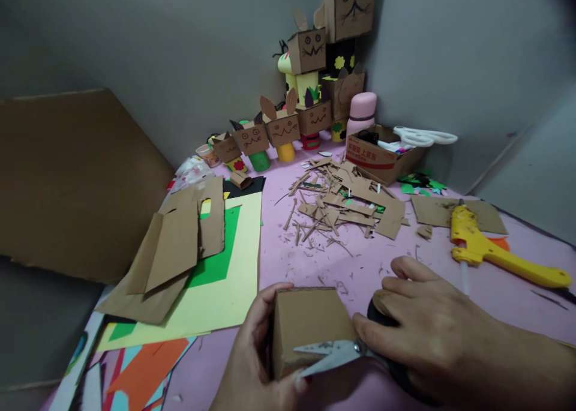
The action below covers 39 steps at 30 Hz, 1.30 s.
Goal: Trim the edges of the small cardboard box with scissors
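A small brown cardboard box is in the near middle, gripped from its left side by my left hand. My left thumb lies along the box's lower front edge, the fingers behind its left face. My right hand is closed around the black handles of a pair of scissors. The scissor blades are parted and point left, across the front of the box. One blade lies over the top face; the lower blade's tip comes close to my left thumb. Whether the blades touch the cardboard I cannot tell.
Cardboard scraps are heaped mid-table. A yellow glue gun rests at right, near a box holding white-handled scissors. Cardboard pieces and coloured paper lie left. Box-headed animal figures and a pink bottle stand behind.
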{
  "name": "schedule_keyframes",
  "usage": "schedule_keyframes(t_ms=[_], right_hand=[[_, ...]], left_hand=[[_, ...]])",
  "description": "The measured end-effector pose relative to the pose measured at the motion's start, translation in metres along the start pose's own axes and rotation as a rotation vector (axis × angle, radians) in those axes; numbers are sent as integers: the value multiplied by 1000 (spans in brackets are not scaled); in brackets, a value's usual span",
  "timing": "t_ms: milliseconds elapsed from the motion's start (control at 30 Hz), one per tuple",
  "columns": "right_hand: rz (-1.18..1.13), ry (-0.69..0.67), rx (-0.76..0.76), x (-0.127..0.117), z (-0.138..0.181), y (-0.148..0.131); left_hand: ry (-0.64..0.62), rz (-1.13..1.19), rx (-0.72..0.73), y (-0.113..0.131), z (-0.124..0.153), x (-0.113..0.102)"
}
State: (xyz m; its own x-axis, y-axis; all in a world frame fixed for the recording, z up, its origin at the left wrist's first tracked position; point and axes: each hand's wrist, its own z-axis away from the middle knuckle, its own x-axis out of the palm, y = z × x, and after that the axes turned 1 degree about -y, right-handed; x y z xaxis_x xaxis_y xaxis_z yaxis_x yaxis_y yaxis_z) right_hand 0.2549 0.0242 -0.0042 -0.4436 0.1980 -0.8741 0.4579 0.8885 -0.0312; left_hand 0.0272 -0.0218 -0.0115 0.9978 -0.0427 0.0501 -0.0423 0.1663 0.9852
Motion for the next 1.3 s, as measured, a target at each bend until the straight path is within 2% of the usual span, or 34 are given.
schedule_keyframes(t_ms=[133,400,767,1133,1300], right_hand=[[26,-5,-2,0,-1,-2],[-19,29,-20,5,0,1],[82,-15,-13,-2,-5,-5],[32,48,-24,0,-5,-4],[27,23,-13,-1,-6,-5]], left_hand=[[-4,-36,-27,0,1,-2],[-30,17,17,-3,0,-1],[-15,9,-23,8,1,11],[-58,-11,3,-3,-1,-2],[-59,-26,4,-4,-1,-2]])
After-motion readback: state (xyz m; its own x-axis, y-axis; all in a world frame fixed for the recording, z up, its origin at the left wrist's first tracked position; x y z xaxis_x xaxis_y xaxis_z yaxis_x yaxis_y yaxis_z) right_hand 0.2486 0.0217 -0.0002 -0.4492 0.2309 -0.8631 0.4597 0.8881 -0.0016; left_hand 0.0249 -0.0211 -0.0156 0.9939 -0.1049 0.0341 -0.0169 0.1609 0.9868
